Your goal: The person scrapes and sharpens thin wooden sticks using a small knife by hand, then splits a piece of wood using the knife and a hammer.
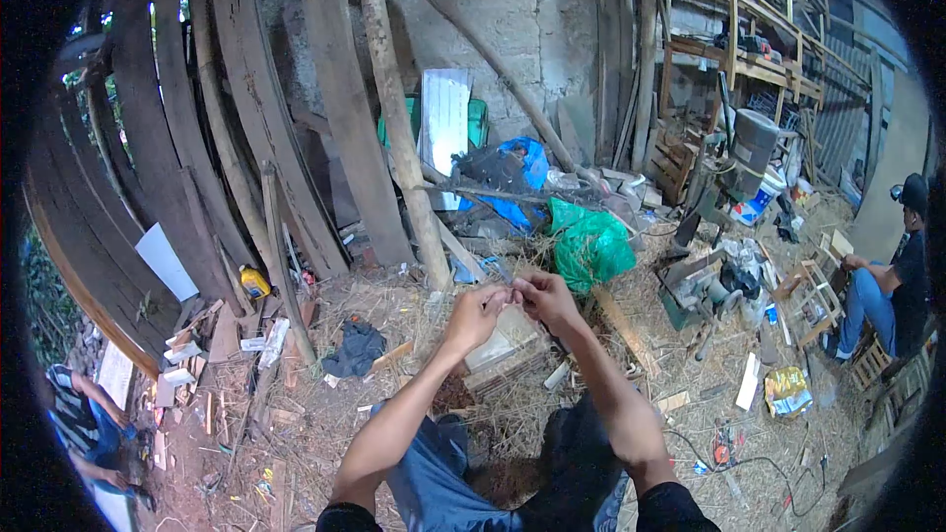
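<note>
Both of my hands are raised together near the middle of the head view, above a pale flat block (503,347) on the straw-covered ground. My left hand (480,313) has its fingers pinched together, and my right hand (545,298) is closed right beside it, fingertips meeting. Something small and thin seems to sit between the fingertips, too small to make out. Behind my right hand lies a green plastic bag (589,244). My knees in blue jeans (434,473) are below.
A seated person (892,281) is at the right edge, another person (94,419) at the lower left. Tall planks (266,108) lean on the wall. A wooden board (626,330), a yellow bag (786,391), a dark cloth (355,350) and a yellow bottle (254,282) lie around.
</note>
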Action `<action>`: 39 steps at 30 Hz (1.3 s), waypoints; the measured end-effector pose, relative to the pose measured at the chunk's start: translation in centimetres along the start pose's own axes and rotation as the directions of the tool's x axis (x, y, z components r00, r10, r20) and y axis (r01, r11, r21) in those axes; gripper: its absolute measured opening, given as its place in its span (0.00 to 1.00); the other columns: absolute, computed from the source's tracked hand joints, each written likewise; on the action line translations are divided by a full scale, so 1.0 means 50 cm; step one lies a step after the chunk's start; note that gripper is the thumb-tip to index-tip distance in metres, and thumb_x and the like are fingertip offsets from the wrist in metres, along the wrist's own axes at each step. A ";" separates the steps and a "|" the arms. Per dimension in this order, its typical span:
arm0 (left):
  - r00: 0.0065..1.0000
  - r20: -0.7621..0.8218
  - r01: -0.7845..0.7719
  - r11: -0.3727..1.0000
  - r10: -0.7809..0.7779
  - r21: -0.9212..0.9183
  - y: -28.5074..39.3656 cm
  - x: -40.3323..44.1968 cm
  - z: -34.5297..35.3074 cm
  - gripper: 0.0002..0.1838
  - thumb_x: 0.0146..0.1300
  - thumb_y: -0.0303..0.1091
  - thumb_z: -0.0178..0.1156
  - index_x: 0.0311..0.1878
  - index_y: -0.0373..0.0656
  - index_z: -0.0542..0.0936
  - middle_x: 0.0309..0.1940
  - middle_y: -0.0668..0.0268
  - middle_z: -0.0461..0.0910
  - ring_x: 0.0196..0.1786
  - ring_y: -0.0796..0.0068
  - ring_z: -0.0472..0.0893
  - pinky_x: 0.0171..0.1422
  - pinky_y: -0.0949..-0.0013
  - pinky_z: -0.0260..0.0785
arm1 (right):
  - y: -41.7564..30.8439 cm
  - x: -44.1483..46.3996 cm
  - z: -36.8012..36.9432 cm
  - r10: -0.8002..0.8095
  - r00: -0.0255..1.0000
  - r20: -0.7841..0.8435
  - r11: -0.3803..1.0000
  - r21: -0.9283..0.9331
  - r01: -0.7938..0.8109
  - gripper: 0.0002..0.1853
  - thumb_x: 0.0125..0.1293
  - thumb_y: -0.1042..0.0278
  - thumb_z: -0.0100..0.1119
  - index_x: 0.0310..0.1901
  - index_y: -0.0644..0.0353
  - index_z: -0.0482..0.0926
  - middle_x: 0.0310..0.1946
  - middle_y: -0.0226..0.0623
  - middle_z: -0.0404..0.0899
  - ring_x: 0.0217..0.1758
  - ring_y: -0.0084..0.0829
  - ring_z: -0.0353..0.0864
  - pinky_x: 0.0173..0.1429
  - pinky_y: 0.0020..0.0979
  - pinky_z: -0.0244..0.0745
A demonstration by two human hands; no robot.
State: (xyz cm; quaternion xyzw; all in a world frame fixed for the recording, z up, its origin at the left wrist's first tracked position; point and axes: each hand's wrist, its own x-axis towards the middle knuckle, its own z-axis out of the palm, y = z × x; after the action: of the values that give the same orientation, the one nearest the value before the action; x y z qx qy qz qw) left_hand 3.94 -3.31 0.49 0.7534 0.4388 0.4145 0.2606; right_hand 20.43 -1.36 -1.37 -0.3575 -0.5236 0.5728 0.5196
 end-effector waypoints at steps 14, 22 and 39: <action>0.970 0.166 0.206 0.963 -0.178 -0.173 -0.154 -0.005 0.004 0.11 0.65 0.37 0.55 0.36 0.42 0.82 0.22 0.68 0.78 0.27 0.79 0.73 0.35 0.71 0.66 | 0.054 0.059 -0.101 0.021 0.977 -0.213 0.999 -0.039 -0.030 0.13 0.65 0.61 0.58 0.27 0.60 0.77 0.17 0.22 0.70 0.14 0.13 0.59 0.17 0.20 0.49; 0.987 0.008 0.159 0.982 -0.159 -0.099 -0.148 -0.003 -0.046 0.11 0.66 0.33 0.54 0.41 0.37 0.81 0.27 0.66 0.81 0.28 0.79 0.76 0.35 0.71 0.70 | 0.048 0.071 -0.129 -0.083 0.938 -0.336 0.989 -0.140 0.037 0.12 0.67 0.62 0.55 0.43 0.61 0.79 0.22 0.22 0.73 0.16 0.12 0.60 0.17 0.18 0.51; 0.999 0.029 0.028 0.999 -0.028 -0.031 -0.119 0.002 0.002 0.08 0.64 0.32 0.54 0.39 0.39 0.81 0.22 0.58 0.79 0.22 0.67 0.76 0.31 0.66 0.67 | 0.047 0.055 -0.067 0.040 0.979 -0.202 0.999 0.033 -0.034 0.10 0.67 0.63 0.55 0.32 0.60 0.79 0.21 0.20 0.72 0.15 0.12 0.59 0.18 0.20 0.50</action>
State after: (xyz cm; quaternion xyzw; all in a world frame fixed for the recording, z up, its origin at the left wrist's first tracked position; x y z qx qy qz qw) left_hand 1.43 -0.35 -4.01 0.7487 0.4390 0.4072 0.2845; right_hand 22.54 2.31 -3.95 -0.4162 -0.4527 0.5506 0.5646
